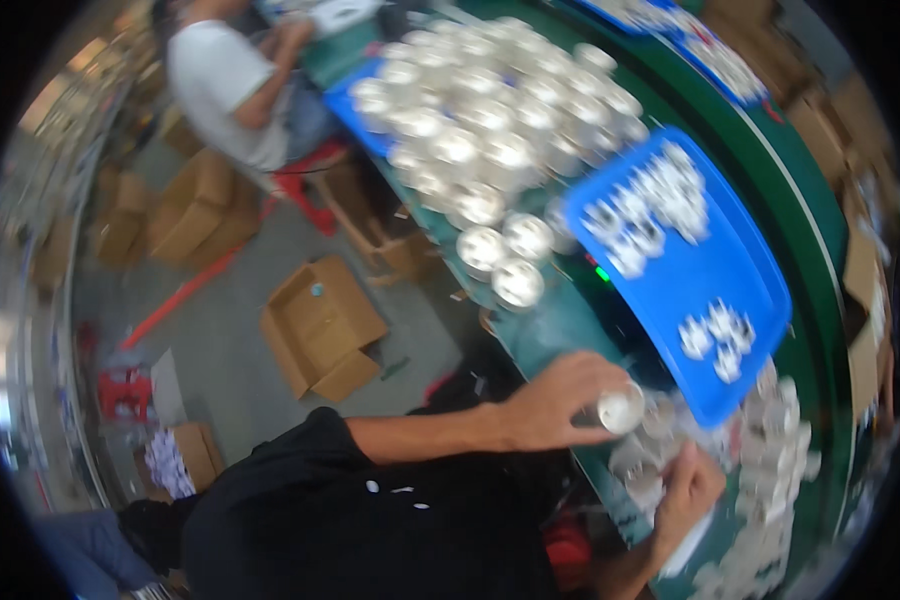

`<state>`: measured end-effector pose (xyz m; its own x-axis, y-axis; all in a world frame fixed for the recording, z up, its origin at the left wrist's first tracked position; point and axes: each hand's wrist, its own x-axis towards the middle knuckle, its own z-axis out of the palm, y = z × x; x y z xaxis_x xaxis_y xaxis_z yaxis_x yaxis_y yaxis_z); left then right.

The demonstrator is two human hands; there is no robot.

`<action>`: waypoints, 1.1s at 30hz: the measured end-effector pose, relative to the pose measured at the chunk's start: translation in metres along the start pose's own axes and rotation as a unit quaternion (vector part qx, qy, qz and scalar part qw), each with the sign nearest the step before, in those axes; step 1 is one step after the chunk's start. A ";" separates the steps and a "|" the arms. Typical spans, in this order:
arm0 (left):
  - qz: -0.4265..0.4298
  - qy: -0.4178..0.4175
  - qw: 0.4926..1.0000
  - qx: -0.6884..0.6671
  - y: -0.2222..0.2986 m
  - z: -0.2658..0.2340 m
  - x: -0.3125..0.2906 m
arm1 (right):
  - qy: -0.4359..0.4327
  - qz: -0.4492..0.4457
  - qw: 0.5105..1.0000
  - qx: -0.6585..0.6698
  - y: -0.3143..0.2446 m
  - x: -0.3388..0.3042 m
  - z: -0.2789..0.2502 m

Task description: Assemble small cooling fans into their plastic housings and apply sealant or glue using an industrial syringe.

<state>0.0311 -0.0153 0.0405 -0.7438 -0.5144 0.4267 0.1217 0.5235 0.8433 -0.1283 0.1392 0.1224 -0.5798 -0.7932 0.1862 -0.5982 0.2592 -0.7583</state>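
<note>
My left hand [560,398] is wrapped round a clear, cup-shaped piece [621,408], whose pale round end faces up. It is held above the table's near edge. Lower right of it, my right hand [688,490] is closed, thumb and fingers drawn together; what is in them, if anything, cannot be made out. Between and beside the hands lie several clear cup-shaped pieces [638,475], partly hidden and blurred. More clear pieces [770,450] are heaped to the right of my right hand.
Finished-looking round cups [480,130] with shiny pale tops crowd the green table ahead. A blue tray [740,275] holds small white parts [660,200] in two groups. An open cardboard box [322,325] lies on the floor at left. A person [225,85] sits far left.
</note>
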 end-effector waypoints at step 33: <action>-0.278 0.145 0.874 0.371 -0.229 -0.430 0.242 | 0.054 0.141 0.983 0.104 0.009 -0.044 0.017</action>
<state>0.1059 -0.5514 0.0909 -0.3407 -0.9240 0.1734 -0.7458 0.3780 0.5485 -0.0988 0.1669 0.0966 -0.7685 -0.6398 0.0064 -0.2853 0.3337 -0.8985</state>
